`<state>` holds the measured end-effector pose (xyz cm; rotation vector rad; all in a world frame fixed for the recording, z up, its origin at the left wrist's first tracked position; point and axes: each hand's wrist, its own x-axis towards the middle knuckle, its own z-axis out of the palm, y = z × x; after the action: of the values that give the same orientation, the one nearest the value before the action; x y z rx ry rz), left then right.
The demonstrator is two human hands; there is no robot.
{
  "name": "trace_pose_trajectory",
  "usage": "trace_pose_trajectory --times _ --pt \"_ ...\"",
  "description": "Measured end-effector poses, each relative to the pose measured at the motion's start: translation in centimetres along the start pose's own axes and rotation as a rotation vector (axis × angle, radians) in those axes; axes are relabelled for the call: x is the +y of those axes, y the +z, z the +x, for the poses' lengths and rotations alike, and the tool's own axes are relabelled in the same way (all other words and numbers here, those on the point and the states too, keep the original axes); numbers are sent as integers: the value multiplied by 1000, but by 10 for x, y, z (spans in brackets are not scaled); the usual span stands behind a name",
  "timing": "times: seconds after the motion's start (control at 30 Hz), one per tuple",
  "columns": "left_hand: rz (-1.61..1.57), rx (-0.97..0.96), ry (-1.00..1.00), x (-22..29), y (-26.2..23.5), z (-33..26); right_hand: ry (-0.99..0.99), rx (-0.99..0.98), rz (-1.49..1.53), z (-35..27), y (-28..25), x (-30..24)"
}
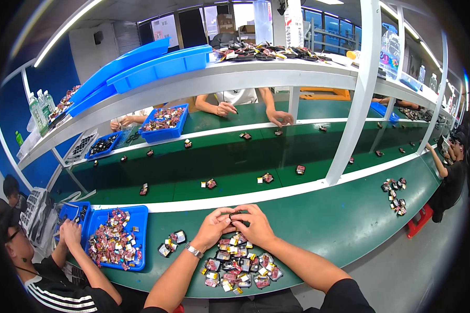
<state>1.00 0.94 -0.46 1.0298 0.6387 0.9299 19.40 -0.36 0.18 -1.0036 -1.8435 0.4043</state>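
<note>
My left hand and my right hand meet above the green table, fingers closed round a small black plastic casing. Most of that casing is hidden by my fingers. Just below my hands, between my forearms, lies a pile of small electronic modules with black casings, reddish boards and silver-and-yellow battery cells. A smaller group of the same modules rests left of my left wrist, which wears a metal-banded watch.
A blue tray full of modules stands at left, beside a person. Past a white rail, a dark green conveyor belt carries scattered modules. A white post holds a shelf. More modules lie at right.
</note>
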Motion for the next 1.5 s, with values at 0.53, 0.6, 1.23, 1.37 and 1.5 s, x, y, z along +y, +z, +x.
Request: trace_pose_trajectory --times 0.53,0.6,1.23,1.37,1.5 --pt "-73 14 101 -8 -4 1 -146 69 -94 3 -3 -16" --pt "-70 15 100 -8 -3 3 -145 76 -74 4 -3 -15" --pt "-53 9 132 -9 -1 1 -182 49 -101 6 -9 -14" --pt "-58 35 124 -11 -3 1 -155 55 -53 5 -2 -10" --pt "0 61 101 -7 4 1 -59 -39 30 3 -5 -7"
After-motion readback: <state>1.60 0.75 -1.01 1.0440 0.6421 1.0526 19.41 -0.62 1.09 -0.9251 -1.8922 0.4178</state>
